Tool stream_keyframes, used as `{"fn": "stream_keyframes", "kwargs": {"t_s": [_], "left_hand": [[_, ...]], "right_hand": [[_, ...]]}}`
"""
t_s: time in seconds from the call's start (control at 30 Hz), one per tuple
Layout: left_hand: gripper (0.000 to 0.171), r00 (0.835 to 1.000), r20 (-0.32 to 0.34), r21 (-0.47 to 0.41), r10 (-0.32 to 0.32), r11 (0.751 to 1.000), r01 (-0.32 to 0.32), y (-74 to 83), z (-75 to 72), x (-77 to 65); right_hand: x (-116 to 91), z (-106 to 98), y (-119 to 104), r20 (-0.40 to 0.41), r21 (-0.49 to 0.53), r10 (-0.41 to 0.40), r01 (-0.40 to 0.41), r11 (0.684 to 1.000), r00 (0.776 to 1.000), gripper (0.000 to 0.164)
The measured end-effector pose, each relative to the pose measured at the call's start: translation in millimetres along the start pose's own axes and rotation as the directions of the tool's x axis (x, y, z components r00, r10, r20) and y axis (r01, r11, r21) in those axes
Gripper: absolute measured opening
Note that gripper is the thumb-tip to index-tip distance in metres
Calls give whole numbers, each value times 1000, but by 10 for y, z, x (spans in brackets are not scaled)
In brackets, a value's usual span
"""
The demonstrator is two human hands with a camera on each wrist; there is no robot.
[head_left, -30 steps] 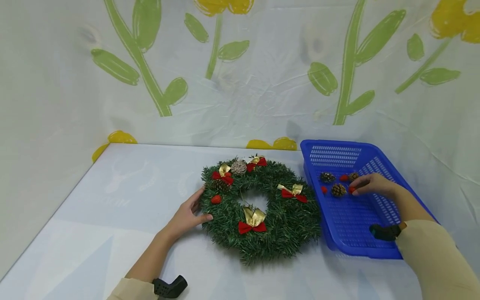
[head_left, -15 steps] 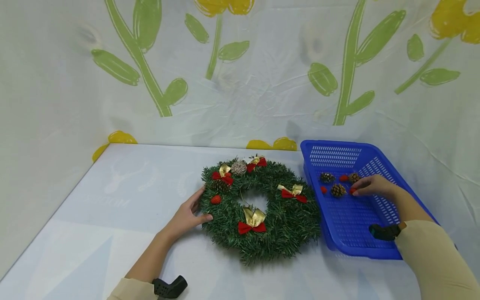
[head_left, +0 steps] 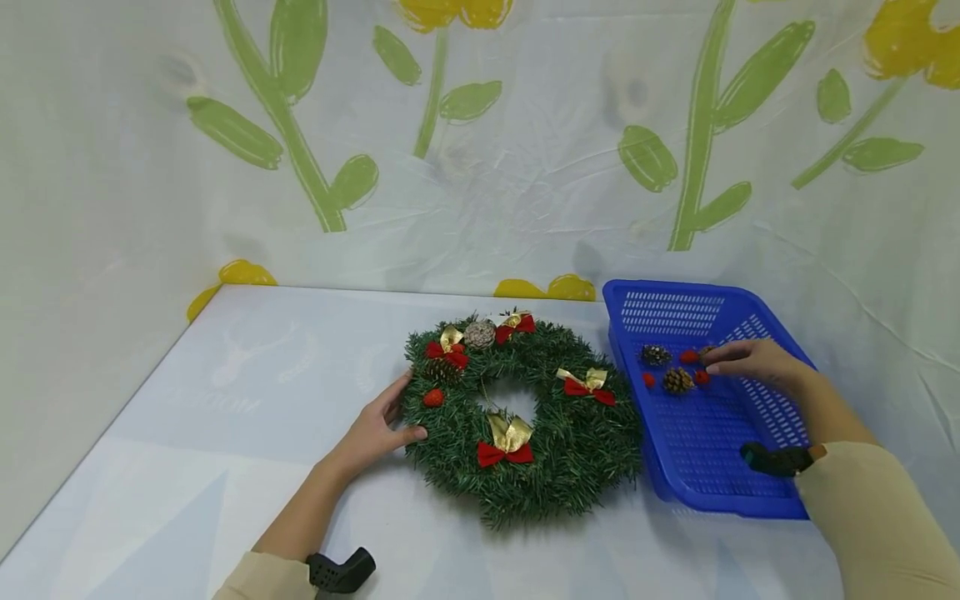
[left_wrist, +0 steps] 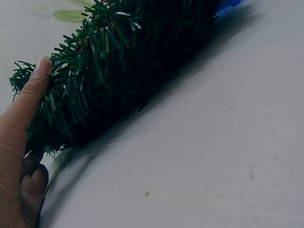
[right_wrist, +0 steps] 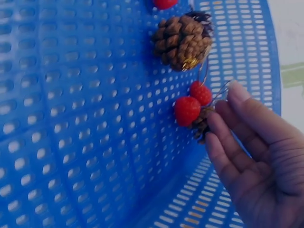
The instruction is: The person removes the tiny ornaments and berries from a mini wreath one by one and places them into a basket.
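The wreath [head_left: 558, 437] lies on the pale, smooth bench [head_left: 322, 346] just below the frame's centre: a thick ring of bristly, needle-like green tinsel around an open middle. Four bows with gold loops and red fabric tails sit on it, the nearest bow [head_left: 506, 454] at its lower side. Its upper left carries a pale, knobbly cone [head_left: 480, 335], a darker brown cone [head_left: 444, 371] and a textured red berry [head_left: 432, 398].

Your left grip [head_left: 378, 425] is closed on the wreath's left edge, thumb pressed into the needles and the other fingers curled at the side, as your left wrist view shows.

At the frame's right, a blue plastic basket [head_left: 712, 475] with slotted walls holds woody cones and bright red berries. Your right grip [right_wrist: 259, 152] is part open over them, fingers loosely bent, thumb and fingertips slightly apart. Just beside it are two bumpy, round berries [right_wrist: 186, 110] and a partly hidden small cone [right_wrist: 201, 127]. A thin wire [right_wrist: 219, 93] reaches your thumb tip; you cannot tell whether they touch.
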State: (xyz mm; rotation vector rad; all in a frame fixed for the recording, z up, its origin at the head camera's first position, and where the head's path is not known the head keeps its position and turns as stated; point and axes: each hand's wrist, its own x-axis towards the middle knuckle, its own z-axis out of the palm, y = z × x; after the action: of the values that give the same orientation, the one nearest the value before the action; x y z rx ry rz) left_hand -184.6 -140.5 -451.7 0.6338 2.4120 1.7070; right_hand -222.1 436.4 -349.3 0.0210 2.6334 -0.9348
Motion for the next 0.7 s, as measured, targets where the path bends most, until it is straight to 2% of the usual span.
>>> {"fn": "stream_keyframes", "kwargs": {"t_s": [0.23, 0.5, 0.6, 0.7], "left_hand": [[96, 1000, 1, -9, 3, 1000, -3, -7, -7, 2], [97, 1000, 0, -3, -14, 1000, 14, 5, -8, -3], [97, 1000, 0, -2, -17, 1000, 17, 7, -9, -3], [97, 1000, 2, -15, -10, 1000, 11, 17, -10, -4]], "right_hand": [[0, -50, -93, -7, 96, -44, 45, 994, 999, 55], [21, -124, -263, 34, 234, -113, 102, 967, 993, 57], [38, -136, -323, 39, 325, -163, 142, 935, 986, 48], [64, -136, -375, 39, 449, -228, 187, 874, 973, 35]]}}
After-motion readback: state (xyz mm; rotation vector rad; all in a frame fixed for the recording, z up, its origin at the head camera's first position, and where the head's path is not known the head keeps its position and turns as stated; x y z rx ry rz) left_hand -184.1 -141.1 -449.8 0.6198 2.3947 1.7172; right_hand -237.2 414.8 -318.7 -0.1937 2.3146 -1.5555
